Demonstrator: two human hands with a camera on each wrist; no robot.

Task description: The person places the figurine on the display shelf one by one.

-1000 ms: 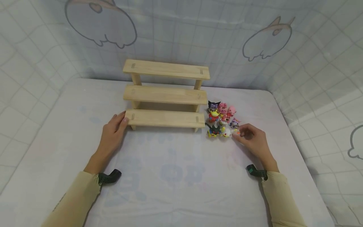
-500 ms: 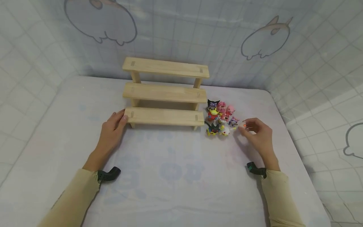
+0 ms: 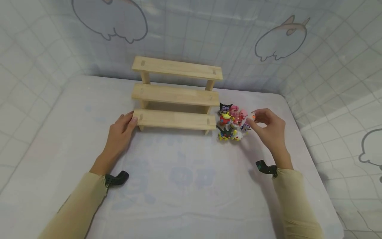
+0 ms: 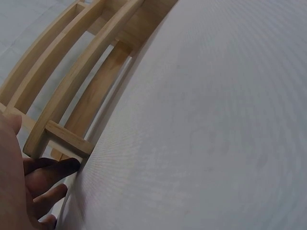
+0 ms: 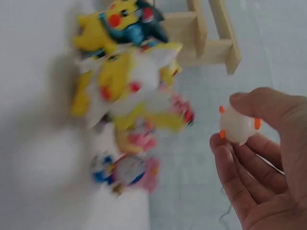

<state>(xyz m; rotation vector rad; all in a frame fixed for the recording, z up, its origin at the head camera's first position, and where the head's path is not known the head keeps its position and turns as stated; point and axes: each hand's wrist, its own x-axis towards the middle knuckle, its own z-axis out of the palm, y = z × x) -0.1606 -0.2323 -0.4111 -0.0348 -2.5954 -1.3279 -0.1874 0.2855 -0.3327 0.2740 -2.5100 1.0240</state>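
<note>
A three-step wooden display rack (image 3: pixel 176 119) stands at the back of the table. My left hand (image 3: pixel 120 132) holds the left end of its lowest board, thumb at the front edge; in the left wrist view the fingers (image 4: pixel 45 177) lie at the board's end by the leg. My right hand (image 3: pixel 270 129) pinches a small white figurine with orange parts (image 5: pixel 236 125) between thumb and fingertips, raised off the table. Left of that hand several small figurines cluster, among them a black-eared one (image 3: pixel 225 133), a white-and-yellow one (image 5: pixel 129 76) and a pink one (image 3: pixel 234 110).
The cluster sits close to the rack's right end. A white patterned cloth (image 3: pixel 185 186) covers the table. Grid-patterned curtains (image 3: pixel 191 30) hang behind it and at both sides. Each wrist carries a dark camera mount (image 3: pixel 117 178).
My right hand has lifted the white figurine from the cluster's front right corner, drawn it right, then moved it back toward the cluster's far side. The left hand stays at the rack.
</note>
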